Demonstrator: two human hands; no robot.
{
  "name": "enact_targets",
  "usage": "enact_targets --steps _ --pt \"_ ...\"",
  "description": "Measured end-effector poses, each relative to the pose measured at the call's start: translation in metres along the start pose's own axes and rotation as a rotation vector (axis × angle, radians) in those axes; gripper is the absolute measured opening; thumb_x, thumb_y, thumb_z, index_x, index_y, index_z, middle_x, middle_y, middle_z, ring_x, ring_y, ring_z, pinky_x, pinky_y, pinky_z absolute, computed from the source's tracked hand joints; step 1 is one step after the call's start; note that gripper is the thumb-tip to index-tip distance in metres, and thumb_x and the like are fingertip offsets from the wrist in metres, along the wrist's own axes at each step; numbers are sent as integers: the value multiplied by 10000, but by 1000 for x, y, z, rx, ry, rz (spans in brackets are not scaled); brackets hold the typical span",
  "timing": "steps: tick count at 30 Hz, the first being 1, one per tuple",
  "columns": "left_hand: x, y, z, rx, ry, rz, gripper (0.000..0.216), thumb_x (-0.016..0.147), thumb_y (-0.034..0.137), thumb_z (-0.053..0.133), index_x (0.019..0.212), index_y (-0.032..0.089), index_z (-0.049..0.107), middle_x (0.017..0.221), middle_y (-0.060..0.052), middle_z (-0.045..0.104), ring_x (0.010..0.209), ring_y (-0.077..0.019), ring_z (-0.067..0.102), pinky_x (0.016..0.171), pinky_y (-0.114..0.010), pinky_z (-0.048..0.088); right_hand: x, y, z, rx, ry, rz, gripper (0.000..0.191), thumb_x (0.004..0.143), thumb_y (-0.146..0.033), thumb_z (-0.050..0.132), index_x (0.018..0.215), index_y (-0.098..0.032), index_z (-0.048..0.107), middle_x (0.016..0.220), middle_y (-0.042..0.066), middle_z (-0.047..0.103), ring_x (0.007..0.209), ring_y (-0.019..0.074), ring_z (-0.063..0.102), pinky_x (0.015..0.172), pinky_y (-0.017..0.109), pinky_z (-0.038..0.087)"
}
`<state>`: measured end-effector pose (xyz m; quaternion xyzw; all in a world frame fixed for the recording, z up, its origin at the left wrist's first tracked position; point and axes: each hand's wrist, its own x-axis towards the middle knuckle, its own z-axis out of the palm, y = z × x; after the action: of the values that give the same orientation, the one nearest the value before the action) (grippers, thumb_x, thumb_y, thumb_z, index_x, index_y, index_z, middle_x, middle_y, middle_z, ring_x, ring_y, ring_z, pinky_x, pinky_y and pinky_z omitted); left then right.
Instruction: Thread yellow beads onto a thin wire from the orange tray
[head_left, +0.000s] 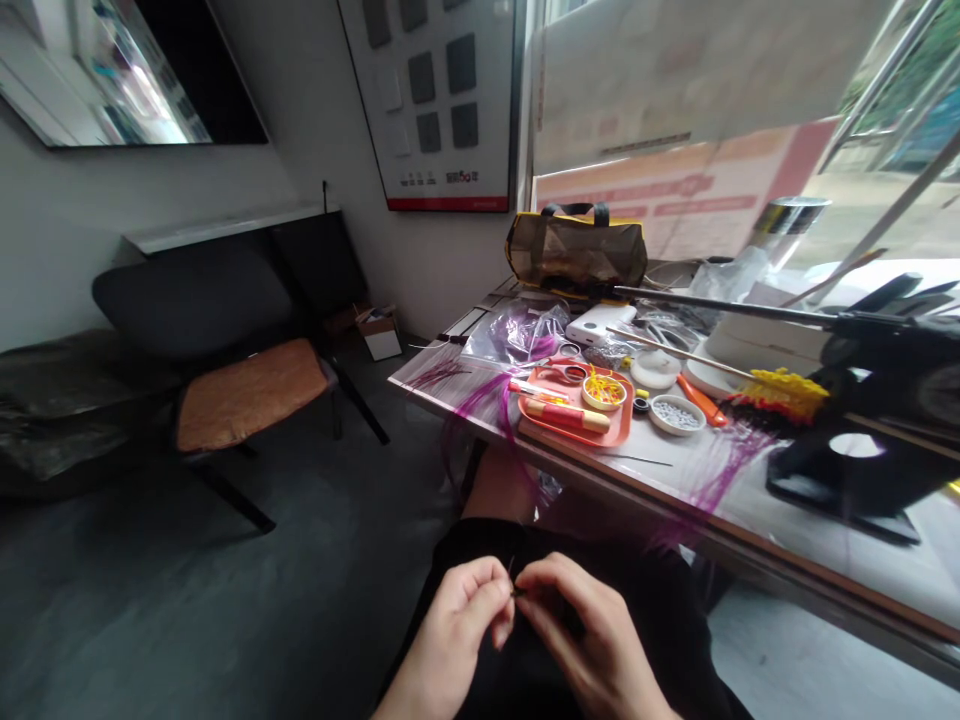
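Observation:
My left hand (461, 625) and my right hand (585, 630) are held together over my lap, low in the view, in front of the table edge. Both have their fingers curled into a pinch, fingertips almost touching. Between them sits a tiny dark thing (514, 590), too small to name. Purple strands (499, 405) hang off the table's near edge just above my hands. An orange tray (619, 432) with a small bowl of yellow bits (604, 390) lies on the table beyond.
The table (750, 520) runs from centre to right, carrying a white bowl of beads (676, 414), orange-handled tool (703, 400), a black stand (862, 460), a long rod with yellow tuft (784, 385) and a yellow-trimmed bag (576, 250). A chair (240, 390) stands left.

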<state>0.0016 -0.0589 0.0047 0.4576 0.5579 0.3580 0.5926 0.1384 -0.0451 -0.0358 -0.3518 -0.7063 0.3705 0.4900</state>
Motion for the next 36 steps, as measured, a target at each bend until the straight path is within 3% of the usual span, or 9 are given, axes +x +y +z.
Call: enact_targets --steps 9,14,19,23,27,29,31,34,36 --pt "0 -6 0 -263 47 -164 254 746 341 530 567 171 469 540 47 434 536 -95 359 539 -239 290 1 0 -4 -378 18 -401 156 891 -110 422 922 -165 565 674 48 618 553 135 548 513 241 447" --pt "2 -3 2 -402 22 -240 307 650 370 631 531 179 423 492 67 389 496 -76 310 496 -221 236 4 -4 -9 -423 -34 -465 188 885 -81 405 982 -145 553 661 62 612 532 145 518 491 262 409" --pt "3 -3 4 -372 15 -221 302 687 349 582 531 184 383 505 71 348 500 -73 271 491 -212 225 5 -2 -7 -485 -53 -491 191 901 -109 381 949 -137 564 619 45 580 514 147 495 484 266 393" --pt "2 -4 3 34 79 18 305 820 310 438 549 202 349 532 52 339 523 -102 311 503 -237 276 4 -2 0 -311 -9 -229 201 909 -165 384 792 -179 547 631 16 524 523 125 470 483 222 393" --pt "1 -12 -3 753 196 657 246 834 122 371 612 192 449 590 -1 497 595 -144 458 608 -282 364 10 -7 -4 230 -206 333 153 826 -260 500 693 -183 493 620 -29 458 568 105 433 529 197 370" --pt "3 -20 -6 959 198 956 233 788 42 376 646 188 491 577 -2 519 586 -144 462 665 -307 386 15 -8 -10 504 -332 617 111 725 -225 560 652 -169 498 573 -52 422 535 81 375 508 174 319" --pt "4 -29 -9 1044 207 1124 228 755 17 397 644 187 499 539 7 497 559 -142 439 678 -316 389 19 -7 -14 663 -435 813 43 645 -166 549 618 -150 520 517 -66 391 474 58 302 452 160 240" --pt "4 -33 -11 974 162 1113 219 760 31 397 643 190 493 546 7 493 568 -143 441 675 -314 379 22 -5 -15 694 -501 899 36 618 -166 541 597 -142 524 468 -77 358 435 50 241 416 169 161" --pt "2 -28 -10 794 121 814 223 815 104 384 629 192 467 579 4 485 587 -142 450 637 -289 367 20 -5 -14 635 -453 797 98 649 -211 586 621 -148 517 508 -68 382 476 62 286 443 169 209"
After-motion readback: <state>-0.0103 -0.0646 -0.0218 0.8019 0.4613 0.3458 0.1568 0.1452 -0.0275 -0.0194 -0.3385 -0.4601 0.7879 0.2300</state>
